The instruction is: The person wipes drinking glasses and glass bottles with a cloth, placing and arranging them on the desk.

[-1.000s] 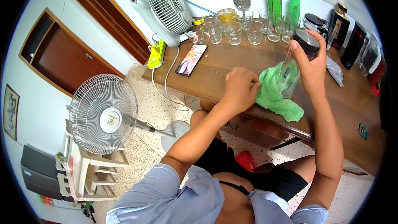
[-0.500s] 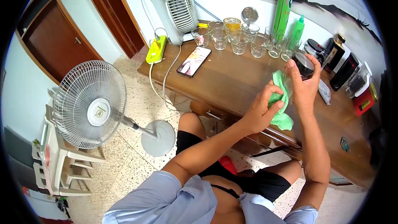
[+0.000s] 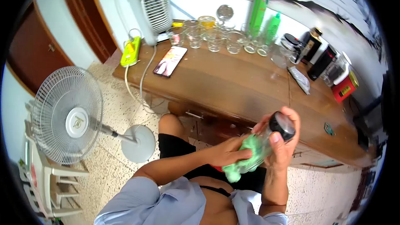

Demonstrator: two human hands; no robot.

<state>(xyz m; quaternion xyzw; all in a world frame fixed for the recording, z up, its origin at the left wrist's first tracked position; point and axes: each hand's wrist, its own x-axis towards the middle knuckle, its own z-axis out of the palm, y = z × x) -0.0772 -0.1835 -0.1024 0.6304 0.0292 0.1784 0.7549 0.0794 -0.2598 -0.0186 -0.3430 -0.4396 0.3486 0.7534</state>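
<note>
A clear bottle (image 3: 261, 142) with a black lid (image 3: 282, 126) is tilted in front of the wooden table's (image 3: 225, 81) front edge. My right hand (image 3: 284, 143) is closed round its upper part, just below the lid. Against the bottle's lower side my left hand (image 3: 233, 151) presses a green cloth (image 3: 242, 162), its fingers wrapped into the fabric. The cloth hangs loose below the bottle. Some of the left fingers are hidden behind cloth and bottle, and this area is slightly blurred.
Several glasses (image 3: 214, 41) stand at the table's back, beside a box fan (image 3: 156, 6). A phone (image 3: 170, 61) and power strip (image 3: 131, 52) lie at the left. A glass pot (image 3: 283, 52), silver packet (image 3: 299, 80) and red tin (image 3: 345, 86) are at the right. A standing fan (image 3: 77, 118) is on the floor.
Both hands have moved down and toward my body with the bottle and cloth, from over the table to its front edge. The left hand now presses the cloth to the bottle. The view has shifted.
</note>
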